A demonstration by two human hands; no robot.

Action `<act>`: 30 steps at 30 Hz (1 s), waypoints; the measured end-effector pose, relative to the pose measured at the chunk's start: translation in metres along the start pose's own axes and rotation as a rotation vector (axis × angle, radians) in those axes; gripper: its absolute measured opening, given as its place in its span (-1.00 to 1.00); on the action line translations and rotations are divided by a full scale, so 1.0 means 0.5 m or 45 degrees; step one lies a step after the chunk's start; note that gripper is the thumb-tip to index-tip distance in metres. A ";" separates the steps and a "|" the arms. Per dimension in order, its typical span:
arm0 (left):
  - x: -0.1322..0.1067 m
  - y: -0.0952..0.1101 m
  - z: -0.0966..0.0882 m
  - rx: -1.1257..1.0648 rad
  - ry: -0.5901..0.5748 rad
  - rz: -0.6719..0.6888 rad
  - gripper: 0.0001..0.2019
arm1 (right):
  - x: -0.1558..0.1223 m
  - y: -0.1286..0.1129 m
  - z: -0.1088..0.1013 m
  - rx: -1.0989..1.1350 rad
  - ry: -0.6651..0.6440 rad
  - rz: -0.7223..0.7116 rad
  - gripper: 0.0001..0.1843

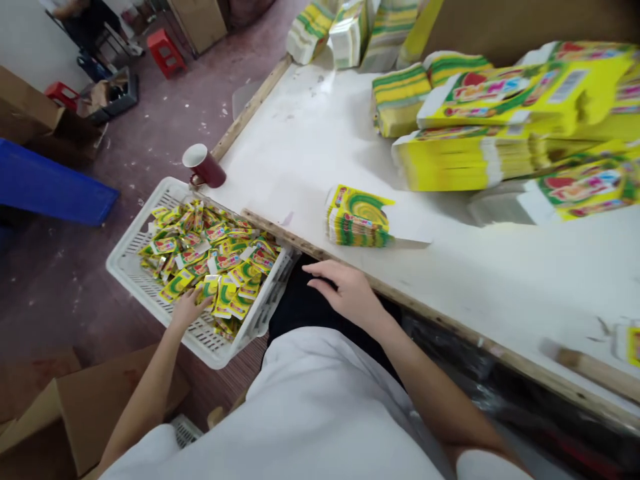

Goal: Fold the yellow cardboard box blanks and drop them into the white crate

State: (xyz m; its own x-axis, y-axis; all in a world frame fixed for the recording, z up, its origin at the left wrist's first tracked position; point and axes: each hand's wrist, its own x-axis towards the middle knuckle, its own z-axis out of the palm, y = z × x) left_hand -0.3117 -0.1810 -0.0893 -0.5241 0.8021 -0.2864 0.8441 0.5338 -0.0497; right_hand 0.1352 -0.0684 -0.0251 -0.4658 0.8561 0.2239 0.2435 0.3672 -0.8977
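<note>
My left hand (188, 309) is over the near side of a white plastic basket (125, 273), its fingers and thumb spread apart against small yellow-green packets (220, 233). No packet looks firmly gripped in it. The packets fill the basket in a loose heap. My right hand (353, 293) hangs above my lap at the table edge, fingers slightly bent, thumb apart, holding nothing. Just beyond it on the white table (290, 153) lies a small fanned stack of flat yellow-green printed cartons (357, 217).
A dark red mug (205, 167) stands at the table corner beside the basket. Bundles of flat yellow cartons (450, 160) lie at the back right. Cardboard boxes (100, 400), a blue bin (55, 183) and a red stool (165, 52) are on the floor. A person sits far left.
</note>
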 end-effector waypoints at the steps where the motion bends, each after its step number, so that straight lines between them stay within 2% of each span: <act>1: -0.004 0.007 -0.015 0.004 0.046 0.008 -0.59 | 0.002 -0.010 -0.027 -0.035 0.114 -0.006 -0.79; 4: -0.028 0.053 -0.046 -0.001 0.170 0.071 -0.63 | 0.000 -0.022 -0.088 -0.142 0.459 0.032 -0.83; 6: -0.061 0.101 -0.040 -0.030 0.131 0.200 -0.66 | -0.002 -0.015 -0.089 -0.146 0.530 0.059 -0.84; 7: -0.082 0.129 -0.029 -0.050 0.068 0.288 -0.69 | -0.001 -0.008 -0.074 -0.131 0.490 0.064 -0.84; 9: -0.125 0.180 0.005 -0.073 -0.073 0.449 -0.75 | 0.005 0.008 -0.014 -0.117 0.267 0.054 -0.83; 12: -0.169 0.231 0.052 -0.046 -0.191 0.526 -0.82 | 0.031 0.034 0.114 -0.379 -0.306 -0.026 -0.66; 13: -0.176 0.238 0.061 -0.030 -0.211 0.523 -0.84 | 0.042 0.043 0.156 -0.407 -0.406 -0.062 -0.59; 15: -0.183 0.242 0.067 -0.006 -0.238 0.511 -0.83 | 0.063 0.063 0.222 -0.449 -0.497 -0.101 -0.59; 17: -0.191 0.238 0.064 0.006 -0.256 0.506 -0.82 | 0.074 0.080 0.260 -0.497 -0.555 -0.136 -0.78; 18: -0.197 0.237 0.061 0.011 -0.263 0.504 -0.81 | 0.074 0.087 0.270 -0.525 -0.569 -0.142 -0.81; 22: -0.218 0.237 0.054 0.027 -0.297 0.485 -0.82 | 0.059 0.100 0.280 -0.605 -0.617 -0.149 -0.72; 30: -0.214 0.245 0.049 0.011 -0.309 0.427 -0.82 | 0.062 0.099 0.283 -0.725 -0.679 -0.148 -0.70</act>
State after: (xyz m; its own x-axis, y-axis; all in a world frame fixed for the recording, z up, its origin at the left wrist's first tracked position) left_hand -0.1492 -0.2079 -0.0881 -0.1789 0.8442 -0.5053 0.9650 0.2507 0.0771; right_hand 0.0123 -0.0750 -0.1162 -0.8251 0.5638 -0.0369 0.4993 0.6970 -0.5147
